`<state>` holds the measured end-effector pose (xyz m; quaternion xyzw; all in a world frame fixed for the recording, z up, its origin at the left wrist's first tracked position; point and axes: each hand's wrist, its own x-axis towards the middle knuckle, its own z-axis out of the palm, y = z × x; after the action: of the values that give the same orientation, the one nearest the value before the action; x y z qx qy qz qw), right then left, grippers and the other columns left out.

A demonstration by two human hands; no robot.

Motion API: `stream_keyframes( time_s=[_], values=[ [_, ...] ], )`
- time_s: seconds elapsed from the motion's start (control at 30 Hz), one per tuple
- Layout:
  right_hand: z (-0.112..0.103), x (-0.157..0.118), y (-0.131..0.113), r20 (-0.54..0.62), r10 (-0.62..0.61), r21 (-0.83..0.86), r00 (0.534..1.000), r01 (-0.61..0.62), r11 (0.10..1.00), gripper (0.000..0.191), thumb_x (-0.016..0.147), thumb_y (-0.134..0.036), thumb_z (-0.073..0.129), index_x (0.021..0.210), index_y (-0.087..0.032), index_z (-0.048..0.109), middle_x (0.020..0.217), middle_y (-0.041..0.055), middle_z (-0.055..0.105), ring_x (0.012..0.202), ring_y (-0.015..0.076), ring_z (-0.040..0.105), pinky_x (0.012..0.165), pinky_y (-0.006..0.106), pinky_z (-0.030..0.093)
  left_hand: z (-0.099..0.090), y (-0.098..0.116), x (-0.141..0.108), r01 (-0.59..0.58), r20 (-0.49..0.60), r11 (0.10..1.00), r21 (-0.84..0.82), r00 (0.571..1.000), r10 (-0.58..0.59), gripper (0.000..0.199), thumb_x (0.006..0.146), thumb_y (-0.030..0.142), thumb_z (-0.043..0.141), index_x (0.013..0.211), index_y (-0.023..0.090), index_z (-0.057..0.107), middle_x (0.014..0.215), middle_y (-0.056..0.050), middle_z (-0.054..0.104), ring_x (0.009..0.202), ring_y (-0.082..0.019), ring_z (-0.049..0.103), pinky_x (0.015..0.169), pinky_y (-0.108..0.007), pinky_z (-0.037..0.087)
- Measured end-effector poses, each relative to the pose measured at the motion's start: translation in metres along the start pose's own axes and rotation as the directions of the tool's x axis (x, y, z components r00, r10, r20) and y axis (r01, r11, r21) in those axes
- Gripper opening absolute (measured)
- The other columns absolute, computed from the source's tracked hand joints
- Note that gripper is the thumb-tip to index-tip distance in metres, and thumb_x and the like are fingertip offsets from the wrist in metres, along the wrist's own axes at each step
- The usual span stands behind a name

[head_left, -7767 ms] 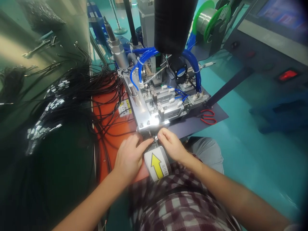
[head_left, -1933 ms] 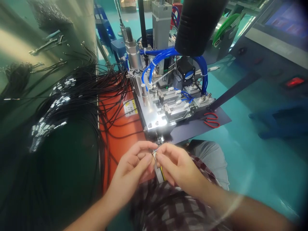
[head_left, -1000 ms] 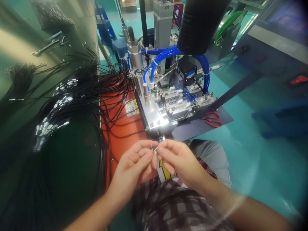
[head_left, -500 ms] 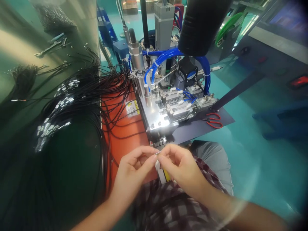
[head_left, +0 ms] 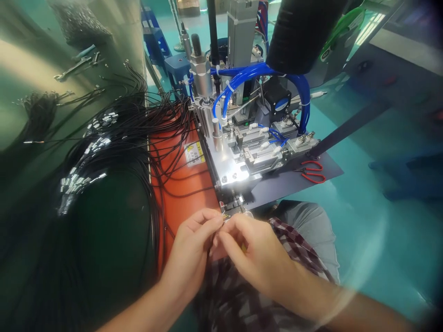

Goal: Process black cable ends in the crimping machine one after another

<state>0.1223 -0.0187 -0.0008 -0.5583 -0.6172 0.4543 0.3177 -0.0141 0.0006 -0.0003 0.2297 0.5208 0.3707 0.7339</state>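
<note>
My left hand [head_left: 195, 240] is closed, with thumb and index finger pinching thin wires [head_left: 224, 216] whose pale and yellow ends stick out past the fingertips. Right beside it, my right hand [head_left: 251, 240] is closed too, thumb and index finger brought together near the same wires. Whether the right fingertips grip a wire is too small to make out. Both hands are just in front of the near end of a metal machine [head_left: 226, 166] with blue air tubes [head_left: 302, 99].
Bundles of black cables [head_left: 114, 133] spread over the left table and an orange surface [head_left: 180, 203]. Red-handled scissors [head_left: 313, 172] lie on a grey plate [head_left: 277, 190] at the right. A black cylinder [head_left: 297, 37] hangs above the machine. Wrenches [head_left: 74, 68] lie at the upper left.
The wire ends now point up from my left fingertips instead of lying across between both hands. My right hand has turned and its fingers have curled in. The view has shifted slightly.
</note>
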Motion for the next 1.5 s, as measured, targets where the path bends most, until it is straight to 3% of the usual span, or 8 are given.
stream_keyframes(
  time_s=[0.07,0.17,0.27,0.43,0.8,1.03,1.13,1.5],
  values=[
    [-0.012,0.003,0.000,0.028,0.003,0.026,1.000,-0.004,1.000,0.018,0.087,-0.020,0.054,0.071,-0.019,0.062,0.068,0.0008,0.065,0.061,0.0129,0.059,0.056,0.023,0.044,0.000,0.001,0.001,-0.038,0.009,0.998,0.040,0.999,0.038,0.024,0.078,0.028,0.069,0.064,0.015,0.055,0.051,0.006,0.044,0.050,-0.006,0.034,0.050,-0.017,0.033],
    [-0.029,0.012,0.001,-0.040,0.134,0.131,0.990,-0.128,0.983,0.014,0.084,-0.023,0.059,0.071,-0.018,0.062,0.061,-0.0017,0.059,0.052,0.0104,0.052,0.049,0.022,0.041,0.000,0.002,0.000,-0.077,0.014,0.992,0.097,0.997,0.076,0.025,0.080,0.030,0.068,0.064,0.016,0.054,0.048,0.006,0.042,0.049,-0.006,0.031,0.049,-0.018,0.027],
    [-0.037,0.020,-0.001,0.059,0.256,0.302,0.965,-0.262,0.917,0.014,0.082,-0.024,0.061,0.071,-0.017,0.061,0.060,-0.0031,0.057,0.046,0.0076,0.047,0.043,0.020,0.039,-0.001,0.001,-0.001,-0.076,0.036,0.986,0.147,0.997,0.071,0.023,0.078,0.030,0.069,0.066,0.016,0.056,0.050,0.006,0.041,0.048,-0.006,0.030,0.048,-0.019,0.024],
    [-0.039,0.028,-0.002,0.223,0.252,0.405,0.942,-0.324,0.855,0.011,0.077,-0.020,0.066,0.069,-0.015,0.061,0.054,-0.0057,0.052,0.043,0.0058,0.046,0.042,0.018,0.037,-0.004,-0.003,0.002,-0.063,0.095,0.981,0.186,0.994,0.046,0.023,0.079,0.032,0.069,0.068,0.016,0.058,0.052,0.006,0.041,0.049,-0.006,0.032,0.049,-0.021,0.023],
    [-0.039,0.022,0.004,0.259,0.148,0.322,0.954,-0.230,0.919,0.015,0.088,-0.025,0.056,0.076,-0.016,0.058,0.059,-0.0056,0.047,0.048,0.0056,0.037,0.043,0.018,0.029,-0.006,0.000,0.001,-0.083,0.150,0.975,0.204,0.987,0.053,0.022,0.079,0.031,0.070,0.067,0.017,0.059,0.053,0.006,0.042,0.049,-0.006,0.032,0.048,-0.020,0.025],
    [-0.038,0.016,0.007,0.081,0.084,0.219,0.993,-0.100,0.971,0.013,0.090,-0.024,0.054,0.080,-0.017,0.059,0.071,-0.0012,0.057,0.061,0.0093,0.049,0.053,0.021,0.038,-0.005,-0.001,0.001,-0.084,0.164,0.976,0.203,0.985,0.050,0.014,0.078,0.028,0.072,0.073,0.018,0.063,0.053,0.008,0.042,0.047,-0.004,0.032,0.047,-0.017,0.033],
    [-0.036,0.011,0.008,0.043,0.043,0.161,0.998,-0.049,0.986,0.009,0.087,-0.024,0.059,0.080,-0.018,0.061,0.067,-0.0026,0.057,0.057,0.0083,0.048,0.051,0.020,0.038,-0.005,-0.003,0.001,-0.089,0.155,0.979,0.182,0.986,0.061,0.012,0.078,0.028,0.072,0.078,0.019,0.064,0.049,0.009,0.040,0.046,-0.004,0.032,0.046,-0.015,0.031],
    [-0.025,0.009,0.009,0.025,0.075,0.218,0.997,-0.079,0.973,0.009,0.084,-0.018,0.059,0.075,-0.018,0.058,0.062,-0.0054,0.053,0.054,0.0069,0.046,0.049,0.019,0.037,-0.005,-0.002,0.000,-0.118,0.161,0.977,0.175,0.983,0.089,0.009,0.080,0.027,0.071,0.081,0.020,0.064,0.052,0.008,0.048,0.043,-0.003,0.036,0.044,-0.015,0.029]
  ],
)
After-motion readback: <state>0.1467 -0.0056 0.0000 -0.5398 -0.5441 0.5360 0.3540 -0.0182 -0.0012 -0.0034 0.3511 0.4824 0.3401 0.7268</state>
